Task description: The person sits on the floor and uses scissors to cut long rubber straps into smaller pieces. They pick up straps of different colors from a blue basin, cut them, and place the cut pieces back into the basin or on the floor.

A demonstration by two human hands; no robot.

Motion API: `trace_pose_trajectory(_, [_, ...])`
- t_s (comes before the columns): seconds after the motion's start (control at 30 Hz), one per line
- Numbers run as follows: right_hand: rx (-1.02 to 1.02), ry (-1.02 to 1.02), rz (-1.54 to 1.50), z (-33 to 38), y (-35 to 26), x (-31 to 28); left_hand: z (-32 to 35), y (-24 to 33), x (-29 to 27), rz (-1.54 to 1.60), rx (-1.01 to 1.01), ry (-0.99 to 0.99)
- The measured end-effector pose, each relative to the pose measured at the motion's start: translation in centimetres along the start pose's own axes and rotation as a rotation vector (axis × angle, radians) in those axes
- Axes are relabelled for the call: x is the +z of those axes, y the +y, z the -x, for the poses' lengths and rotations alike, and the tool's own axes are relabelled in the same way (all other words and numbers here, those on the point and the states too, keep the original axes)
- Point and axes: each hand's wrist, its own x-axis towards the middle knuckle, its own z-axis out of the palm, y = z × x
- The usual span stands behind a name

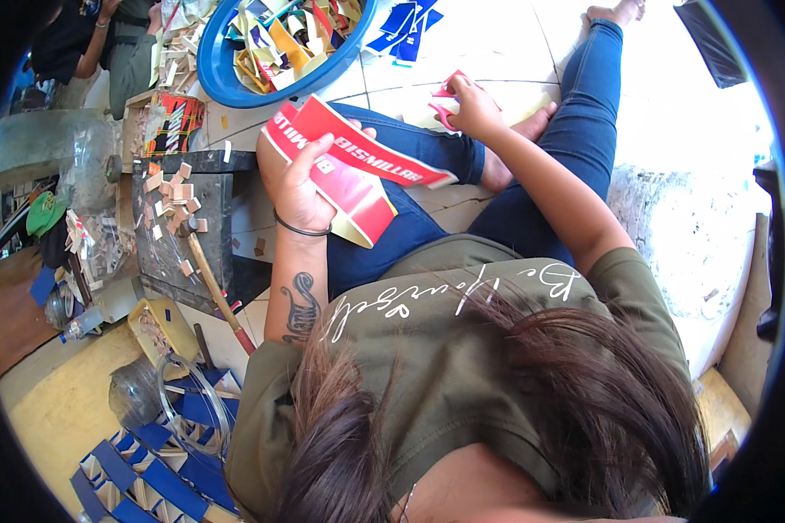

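Currently the left hand (298,179) is closed on a red and white printed cardboard strip (351,166), folded and held above the lap at upper centre of the frame. The right hand (473,106) sits further toward the upper right, its fingers wrapped around red-handled scissors (446,103) resting near the tiled floor (497,44). A blue plastic basin of coloured cardboard offcuts (214,61) stands at the upper left. Judged from this, cutting is the step in hand; the next move would call for bringing scissors and strip together.
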Motion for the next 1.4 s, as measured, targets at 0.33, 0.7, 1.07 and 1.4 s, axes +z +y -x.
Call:
trace_pose_trajectory(0.33, [0.227,0.329,0.117,-1.6,0.1,-0.6,-0.1,1.8,-0.2,0.301,0.276,-0.202])
trace_pose_trajectory(0.7, [0.42,0.254,-0.1,-2.4,3.2,1.5,-2.7,0.4,-0.7,0.255,-0.036,-0.077])
trace_pose_trajectory(1.07, [0.384,0.187,-0.242,-2.6,5.3,-1.9,-4.9,-3.5,-0.7,0.261,-0.218,-0.085])
trace_pose_trajectory(1.4, [0.479,0.3,-0.622,-4.7,2.8,-0.5,-5.0,-4.3,-1.6,0.321,-0.338,-0.079])
